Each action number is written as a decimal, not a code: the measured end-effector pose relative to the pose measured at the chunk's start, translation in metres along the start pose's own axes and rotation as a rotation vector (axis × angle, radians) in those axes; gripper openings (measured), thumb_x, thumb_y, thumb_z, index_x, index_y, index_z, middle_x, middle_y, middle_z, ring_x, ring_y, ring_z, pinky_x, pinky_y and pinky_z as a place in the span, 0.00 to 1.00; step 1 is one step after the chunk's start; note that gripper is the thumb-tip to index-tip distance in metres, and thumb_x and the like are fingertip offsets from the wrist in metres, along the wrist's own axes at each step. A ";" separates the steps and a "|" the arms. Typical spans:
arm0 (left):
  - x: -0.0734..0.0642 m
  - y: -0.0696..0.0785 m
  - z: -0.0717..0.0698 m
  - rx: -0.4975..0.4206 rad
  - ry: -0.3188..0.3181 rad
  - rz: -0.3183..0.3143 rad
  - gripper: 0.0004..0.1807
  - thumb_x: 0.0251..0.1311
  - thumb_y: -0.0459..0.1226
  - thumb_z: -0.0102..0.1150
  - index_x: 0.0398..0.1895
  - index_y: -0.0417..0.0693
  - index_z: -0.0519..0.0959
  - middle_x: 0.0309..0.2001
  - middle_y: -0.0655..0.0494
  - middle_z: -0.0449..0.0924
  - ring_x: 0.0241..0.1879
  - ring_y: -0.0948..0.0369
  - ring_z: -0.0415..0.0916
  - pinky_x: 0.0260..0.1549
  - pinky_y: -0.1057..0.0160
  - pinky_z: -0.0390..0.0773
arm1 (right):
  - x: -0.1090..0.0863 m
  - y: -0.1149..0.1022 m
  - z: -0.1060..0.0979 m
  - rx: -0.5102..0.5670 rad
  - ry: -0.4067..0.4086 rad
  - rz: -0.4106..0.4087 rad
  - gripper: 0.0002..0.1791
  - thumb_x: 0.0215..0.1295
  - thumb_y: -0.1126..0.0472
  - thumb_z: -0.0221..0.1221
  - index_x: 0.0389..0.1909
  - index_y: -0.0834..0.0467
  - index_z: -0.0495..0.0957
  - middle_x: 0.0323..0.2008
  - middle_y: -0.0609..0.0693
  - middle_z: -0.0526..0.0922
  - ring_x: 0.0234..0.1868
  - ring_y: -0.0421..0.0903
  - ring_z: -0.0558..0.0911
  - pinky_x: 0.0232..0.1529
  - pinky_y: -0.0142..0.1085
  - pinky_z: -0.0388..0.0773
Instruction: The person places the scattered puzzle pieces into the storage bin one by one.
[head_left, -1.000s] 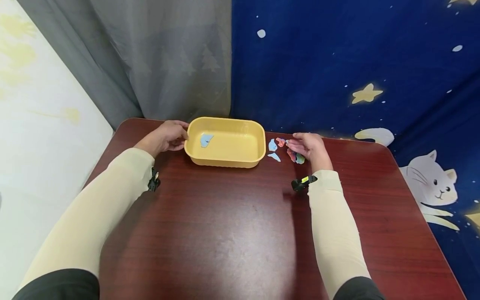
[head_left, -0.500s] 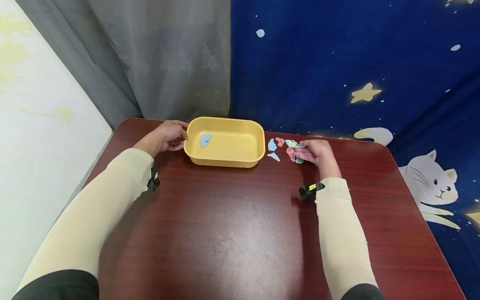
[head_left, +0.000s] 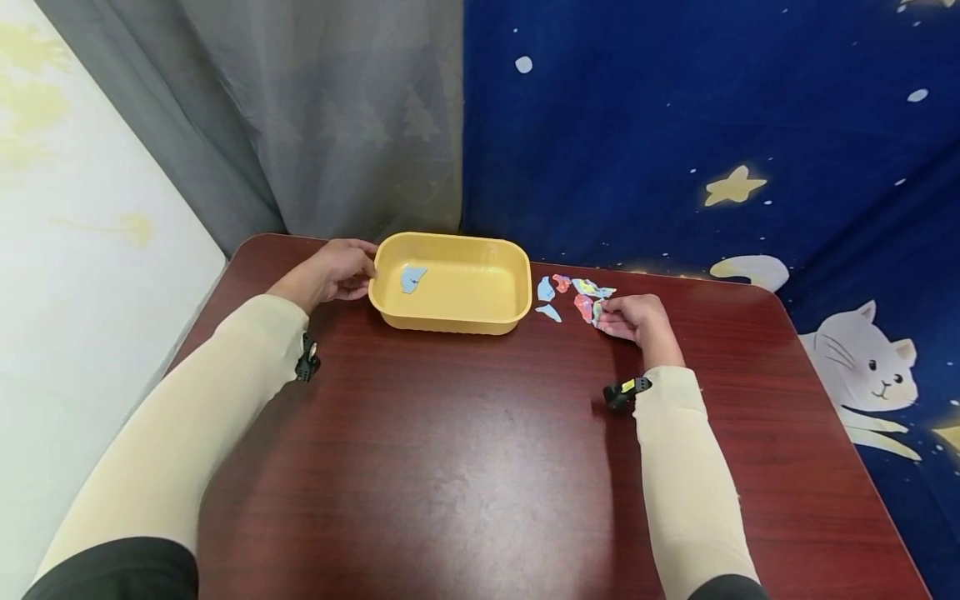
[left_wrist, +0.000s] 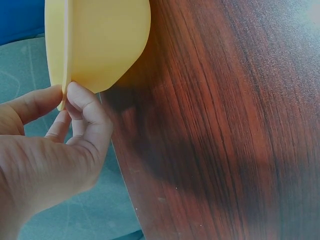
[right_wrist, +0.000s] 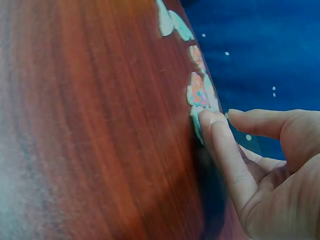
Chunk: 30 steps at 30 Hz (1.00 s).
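Observation:
My left hand (head_left: pixel 345 268) pinches the left end of a yellow plastic basin (head_left: pixel 450 322) between thumb and fingers; the left wrist view shows its rim (left_wrist: pixel 66 50) in that pinch. A pale blue flat piece (head_left: pixel 412 280) lies inside the basin. At the right, the fingers of my right hand (head_left: pixel 633 318) touch a greenish flat piece (head_left: pixel 597 312), partly covered by them. In the right wrist view the thumb stands apart from that piece (right_wrist: pixel 195 122). Beside it lie a red piece (head_left: pixel 583 307) and a blue-and-yellow piece (head_left: pixel 588 287).
Two light blue pieces (head_left: pixel 545 289) and another red piece (head_left: pixel 561 284) lie between the basin and my right hand. Everything is near the back edge of the dark red-brown table (head_left: pixel 450 433). Grey and blue curtains (head_left: pixel 675 125) hang behind it.
My right hand has moved right, then slightly towards me, from the blue-and-yellow piece to the greenish one. The blue-and-yellow piece is now uncovered. My left hand and the basin stay in place.

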<state>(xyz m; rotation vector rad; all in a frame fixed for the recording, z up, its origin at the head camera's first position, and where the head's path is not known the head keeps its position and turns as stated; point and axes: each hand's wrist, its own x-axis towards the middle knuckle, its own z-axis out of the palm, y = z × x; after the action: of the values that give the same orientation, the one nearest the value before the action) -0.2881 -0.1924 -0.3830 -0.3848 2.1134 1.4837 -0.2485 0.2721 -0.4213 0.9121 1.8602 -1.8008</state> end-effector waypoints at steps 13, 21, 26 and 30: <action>0.000 0.001 -0.001 0.000 -0.007 0.005 0.30 0.64 0.29 0.50 0.70 0.50 0.62 0.27 0.57 0.72 0.22 0.63 0.72 0.27 0.66 0.79 | 0.011 0.010 0.011 -0.148 0.149 -0.080 0.11 0.62 0.66 0.63 0.43 0.67 0.77 0.15 0.51 0.82 0.18 0.41 0.84 0.27 0.34 0.83; 0.001 0.000 0.000 -0.004 -0.006 0.003 0.30 0.65 0.29 0.49 0.70 0.50 0.62 0.26 0.56 0.72 0.22 0.63 0.72 0.27 0.66 0.79 | 0.019 0.010 0.010 -0.232 0.175 -0.088 0.06 0.60 0.67 0.63 0.34 0.66 0.76 0.12 0.48 0.80 0.14 0.39 0.82 0.24 0.32 0.82; 0.001 0.000 0.001 -0.004 -0.006 0.002 0.30 0.64 0.29 0.49 0.70 0.50 0.62 0.26 0.55 0.73 0.22 0.63 0.73 0.27 0.66 0.79 | 0.018 0.011 0.011 -0.404 0.272 -0.129 0.12 0.56 0.62 0.67 0.34 0.65 0.76 0.17 0.48 0.77 0.13 0.38 0.79 0.24 0.31 0.82; 0.000 0.001 0.000 -0.007 -0.005 0.001 0.30 0.64 0.29 0.49 0.70 0.50 0.62 0.26 0.56 0.72 0.22 0.62 0.73 0.27 0.66 0.79 | 0.012 0.011 0.013 -0.533 0.360 -0.153 0.22 0.54 0.57 0.69 0.43 0.68 0.77 0.32 0.56 0.76 0.15 0.39 0.79 0.26 0.31 0.82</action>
<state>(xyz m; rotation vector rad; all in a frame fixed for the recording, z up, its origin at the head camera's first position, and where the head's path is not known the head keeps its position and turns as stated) -0.2886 -0.1916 -0.3821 -0.3821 2.1052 1.4913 -0.2517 0.2606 -0.4387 0.9431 2.5219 -1.1537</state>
